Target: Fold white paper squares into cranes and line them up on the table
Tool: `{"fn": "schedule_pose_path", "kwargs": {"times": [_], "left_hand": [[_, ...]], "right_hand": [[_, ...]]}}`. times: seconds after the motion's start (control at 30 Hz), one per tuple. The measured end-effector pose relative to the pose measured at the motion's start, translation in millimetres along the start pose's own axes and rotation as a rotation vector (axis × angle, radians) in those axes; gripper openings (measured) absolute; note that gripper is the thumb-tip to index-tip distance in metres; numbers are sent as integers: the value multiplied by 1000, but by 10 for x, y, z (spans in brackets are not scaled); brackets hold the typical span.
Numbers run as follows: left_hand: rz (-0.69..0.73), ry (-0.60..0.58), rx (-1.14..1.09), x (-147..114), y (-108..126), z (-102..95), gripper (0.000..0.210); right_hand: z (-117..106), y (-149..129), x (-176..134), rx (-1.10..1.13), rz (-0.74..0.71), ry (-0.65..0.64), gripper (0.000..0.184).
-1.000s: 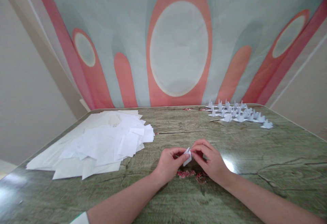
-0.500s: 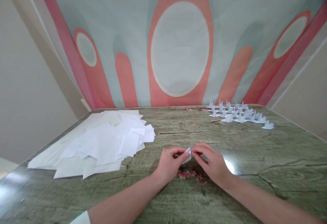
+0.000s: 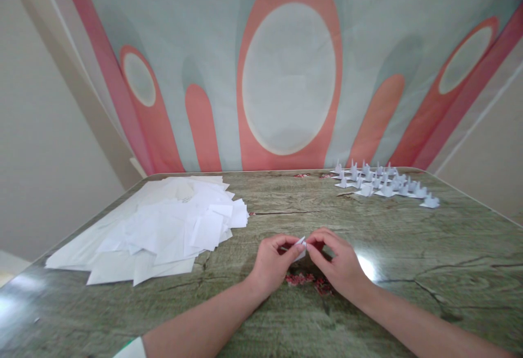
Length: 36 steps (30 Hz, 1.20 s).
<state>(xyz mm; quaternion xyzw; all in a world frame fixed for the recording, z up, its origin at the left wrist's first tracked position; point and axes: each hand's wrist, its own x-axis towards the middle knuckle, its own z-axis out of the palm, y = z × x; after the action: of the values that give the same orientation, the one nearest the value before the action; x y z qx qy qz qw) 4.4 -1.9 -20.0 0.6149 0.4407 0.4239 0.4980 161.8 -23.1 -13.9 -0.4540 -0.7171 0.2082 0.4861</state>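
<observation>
Between my hands, a little above the table, is a small folded white paper point(image 3: 300, 251). Thumb and fingers of my left hand point(image 3: 274, 261) pinch it from the left. My right hand point(image 3: 337, 257) is closed at the paper's right edge, thumb and forefinger meeting on its tip. The fingers cover part of the paper, so its full shape is hidden. Farther back on the right stand several folded white paper cranes point(image 3: 386, 189) in loose rows.
A wide, untidy pile of white paper sheets point(image 3: 163, 227) covers the left of the wood-grain table point(image 3: 408, 243). Behind the table's far edge hangs a grey-green cloth backdrop point(image 3: 220, 31) with pink shapes. Light glares off the tabletop beside my right wrist.
My right fingertips have shifted very slightly left, closer to the left thumb on the folded paper. The rest of the scene stays put apart from a tiny camera shift.
</observation>
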Motion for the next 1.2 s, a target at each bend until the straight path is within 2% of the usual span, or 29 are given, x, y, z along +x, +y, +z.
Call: {"fn": "schedule_pose_path", "kwargs": {"times": [0.33,0.73,0.97,1.2], "left_hand": [[-5,11,-1,-7,20,-5,22],[8,-14,17,11,-3,-20,23],[14,-34,-5,7,-21,-27,24],[10,-71,-47,5,10,-37,26]], "right_hand": [[11,21,-2,-13,16,-6,9],[33,87,-37,-132,-109,-50,8],[48,111,-43,-140,-79,-31,4],[42,88,-54,-133,-61,-88,4]]}}
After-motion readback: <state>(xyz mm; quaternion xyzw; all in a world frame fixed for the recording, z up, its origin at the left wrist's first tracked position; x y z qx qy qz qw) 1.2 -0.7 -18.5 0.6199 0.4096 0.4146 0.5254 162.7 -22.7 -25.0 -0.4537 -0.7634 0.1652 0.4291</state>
